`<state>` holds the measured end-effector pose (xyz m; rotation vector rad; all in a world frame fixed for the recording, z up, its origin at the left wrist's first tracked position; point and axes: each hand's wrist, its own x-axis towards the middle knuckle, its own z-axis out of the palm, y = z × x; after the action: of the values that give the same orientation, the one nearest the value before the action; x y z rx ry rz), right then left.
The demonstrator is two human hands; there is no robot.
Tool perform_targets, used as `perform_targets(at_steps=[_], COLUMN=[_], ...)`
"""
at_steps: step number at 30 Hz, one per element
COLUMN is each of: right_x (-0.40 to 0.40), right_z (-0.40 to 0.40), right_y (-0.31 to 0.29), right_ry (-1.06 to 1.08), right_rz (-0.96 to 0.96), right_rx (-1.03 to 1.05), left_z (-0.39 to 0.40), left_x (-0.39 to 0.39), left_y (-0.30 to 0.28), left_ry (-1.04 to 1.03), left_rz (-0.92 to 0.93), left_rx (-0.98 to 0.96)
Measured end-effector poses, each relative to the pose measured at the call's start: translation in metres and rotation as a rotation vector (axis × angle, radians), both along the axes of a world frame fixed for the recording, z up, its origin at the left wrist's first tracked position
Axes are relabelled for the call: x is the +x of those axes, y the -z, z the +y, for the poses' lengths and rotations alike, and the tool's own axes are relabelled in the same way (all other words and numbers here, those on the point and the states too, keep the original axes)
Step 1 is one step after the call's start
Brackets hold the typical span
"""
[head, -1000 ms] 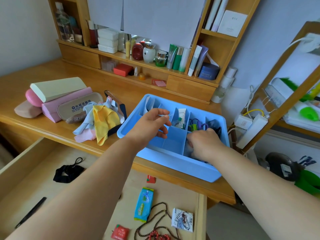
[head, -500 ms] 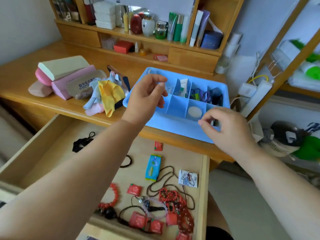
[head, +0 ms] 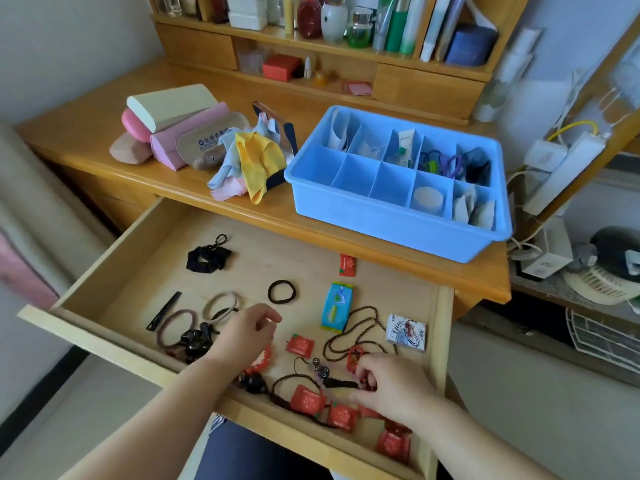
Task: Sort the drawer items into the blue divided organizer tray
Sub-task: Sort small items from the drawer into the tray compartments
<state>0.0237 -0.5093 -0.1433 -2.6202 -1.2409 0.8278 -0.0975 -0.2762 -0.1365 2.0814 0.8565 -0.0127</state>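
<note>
- The blue organizer tray [head: 388, 216] sits on the wooden bench [head: 104, 133], at its right end, just behind the open drawer [head: 138, 271]
- Its back compartments hold a small tube [head: 406, 140] and a tangle of coloured hair ties [head: 438, 162]; a pale round disc [head: 428, 199] lies in a front compartment, paper packets [head: 476, 209] in the front right one
- Down in the drawer, the right hand [head: 391, 389] has its grip curled, fingertips pinching at a red bead charm [head: 355, 358] among dark cords
- The left hand [head: 247, 332] hovers over the drawer, grip loosely curled, holding nothing that I can see
- Around the hands lie red packets [head: 300, 345], a dark bead necklace [head: 360, 327], a blue wipes packet [head: 336, 305], a small printed box [head: 406, 332], a black hair tie [head: 281, 291], a black scrunchie [head: 207, 258], a black hair clip [head: 163, 310]
- On the bench left of the tray lies a heap of cloths [head: 252, 161], with glasses cases [head: 173, 112] stacked beside it
- Bottles and boxes line the shelf [head: 346, 57] behind
</note>
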Motion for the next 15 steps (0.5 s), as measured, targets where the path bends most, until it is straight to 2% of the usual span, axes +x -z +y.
perform_targets(at_steps=[4, 7, 11, 15], right_x=[-0.007, 0.006, 0.019, 0.047], right_z=[0.009, 0.008, 0.002, 0.002], right_y=[0.014, 0.014, 0.001, -0.007], right_ry=[-0.155, -0.072, 0.163, 0.251], right_rz=[-0.094, -0.109, -0.019, -0.222], right_rx=[-0.036, -0.007, 0.092, 0.160], left_z=[-0.005, -0.020, -0.041, -0.051], left_x=[0.005, 0.008, 0.011, 0.018], left_y=[0.009, 0.014, 0.022, 0.025], left_ry=[0.171, 0.461, 0.723, 0.829], left_rz=[0.096, 0.162, 0.296, 0.400], left_rx=[0.035, 0.135, 0.104, 0.133])
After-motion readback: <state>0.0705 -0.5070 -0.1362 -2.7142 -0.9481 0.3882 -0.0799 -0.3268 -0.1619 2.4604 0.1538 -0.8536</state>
